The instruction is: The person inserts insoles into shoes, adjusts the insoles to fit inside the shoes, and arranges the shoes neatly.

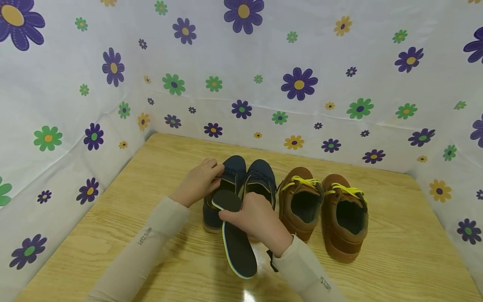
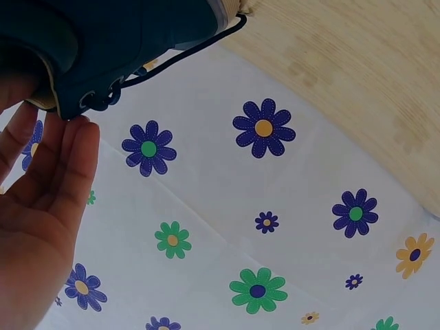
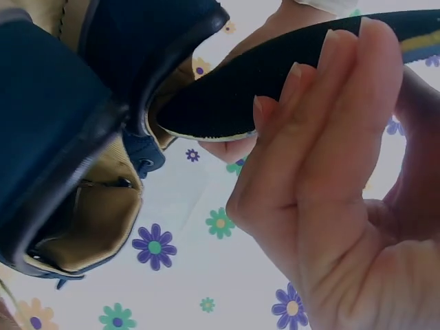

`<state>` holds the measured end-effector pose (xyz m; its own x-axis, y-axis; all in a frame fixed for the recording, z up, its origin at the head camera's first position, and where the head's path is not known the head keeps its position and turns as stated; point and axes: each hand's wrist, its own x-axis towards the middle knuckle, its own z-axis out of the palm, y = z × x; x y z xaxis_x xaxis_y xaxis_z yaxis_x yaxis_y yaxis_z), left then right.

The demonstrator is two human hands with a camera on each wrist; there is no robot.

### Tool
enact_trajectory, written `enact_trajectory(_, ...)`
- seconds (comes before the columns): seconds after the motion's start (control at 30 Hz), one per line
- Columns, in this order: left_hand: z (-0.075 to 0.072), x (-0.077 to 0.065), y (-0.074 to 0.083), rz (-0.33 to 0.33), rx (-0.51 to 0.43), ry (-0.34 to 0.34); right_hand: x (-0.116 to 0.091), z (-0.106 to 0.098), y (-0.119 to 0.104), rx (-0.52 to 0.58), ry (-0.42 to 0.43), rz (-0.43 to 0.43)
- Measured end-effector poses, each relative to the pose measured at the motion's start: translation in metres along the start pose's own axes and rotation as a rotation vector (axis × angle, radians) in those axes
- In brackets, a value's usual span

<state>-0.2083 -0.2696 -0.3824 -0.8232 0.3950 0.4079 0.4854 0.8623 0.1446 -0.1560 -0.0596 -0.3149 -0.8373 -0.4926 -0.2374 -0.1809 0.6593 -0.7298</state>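
Note:
My right hand (image 1: 264, 218) grips a black insole (image 1: 240, 251) with a pale edge around its middle, thumb on one face and fingers on the other. The insole's front end lies over the opening of the left navy shoe (image 1: 235, 165), and in the right wrist view its tip (image 3: 199, 113) is at the shoe's collar. On that shoe's left side, my left hand (image 1: 198, 182) pinches the edge of the opening near the laces, the thumb partly hidden inside in the left wrist view. Close on the right stands the other navy shoe (image 1: 261, 170), partly hidden behind my right hand.
A pair of brown shoes with yellow laces, the nearer one (image 1: 298, 214) and the farther one (image 1: 345, 222), stands right of the navy pair. All rest on a wood-grain table (image 1: 407, 251). White flower-printed cloth (image 1: 264, 54) rises behind and at both sides.

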Motion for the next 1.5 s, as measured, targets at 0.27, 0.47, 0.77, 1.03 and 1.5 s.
enact_trajectory(0.27, -0.002, 0.000, -0.001, 0.012, -0.025, -0.005, 0.021, 0.003, -0.014, -0.112, -0.007, -0.031)
enact_trajectory(0.47, -0.004, 0.001, 0.000, 0.005, -0.045, -0.030, 0.035, 0.007, -0.020, -0.176, -0.008, -0.052)
enact_trajectory(0.77, -0.005, 0.002, 0.000, 0.011, -0.057, -0.046, 0.054, 0.016, -0.020, -0.207, -0.012, -0.059)
enact_trajectory(1.03, -0.004, 0.003, -0.001, 0.010, -0.068, -0.050, 0.063, 0.019, -0.023, -0.292, 0.020, -0.045)
enact_trajectory(1.5, -0.007, 0.004, 0.000, 0.005, -0.089, -0.075, 0.080, 0.035, -0.020, -0.461, 0.100, 0.023)
